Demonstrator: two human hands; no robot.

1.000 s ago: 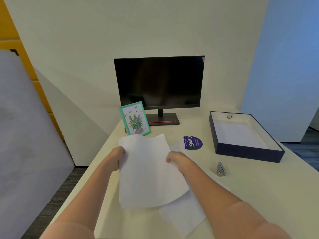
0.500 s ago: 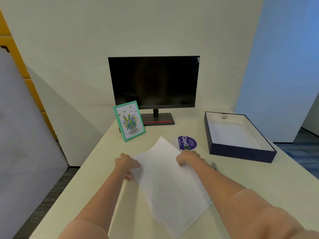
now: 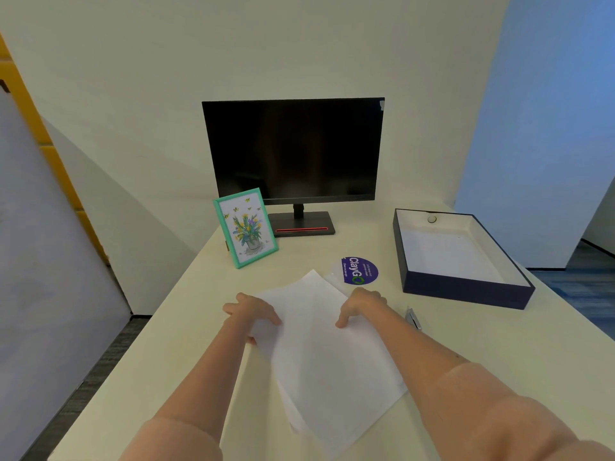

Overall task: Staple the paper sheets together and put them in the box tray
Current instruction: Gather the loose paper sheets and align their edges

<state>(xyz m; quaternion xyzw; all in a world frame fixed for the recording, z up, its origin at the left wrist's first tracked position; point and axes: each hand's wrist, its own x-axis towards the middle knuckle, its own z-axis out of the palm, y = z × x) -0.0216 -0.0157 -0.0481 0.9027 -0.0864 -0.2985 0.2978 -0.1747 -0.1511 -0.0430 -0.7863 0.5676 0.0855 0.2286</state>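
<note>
White paper sheets [image 3: 327, 364] lie in a slightly fanned stack on the cream desk [image 3: 159, 367], turned at an angle. My left hand [image 3: 254, 312] grips their left edge, thumb on top and a finger showing underneath. Arched over the right edge, my right hand [image 3: 361, 304] has its thumb on the top sheet. A small silver stapler [image 3: 413, 318] lies just right of my right wrist, partly hidden by the forearm. The dark blue box tray [image 3: 466, 289] with a white inside sits at the right.
A black monitor [image 3: 293, 151] stands at the back of the desk. In front of it a green-framed flower picture [image 3: 246, 227] leans, and a round purple sticker [image 3: 361, 271] lies beyond the sheets. The desk's left edge drops to the floor.
The sheets were lifted in both hands a second ago. They came down flat onto the desk over the lower sheet, and both hands stayed on their edges.
</note>
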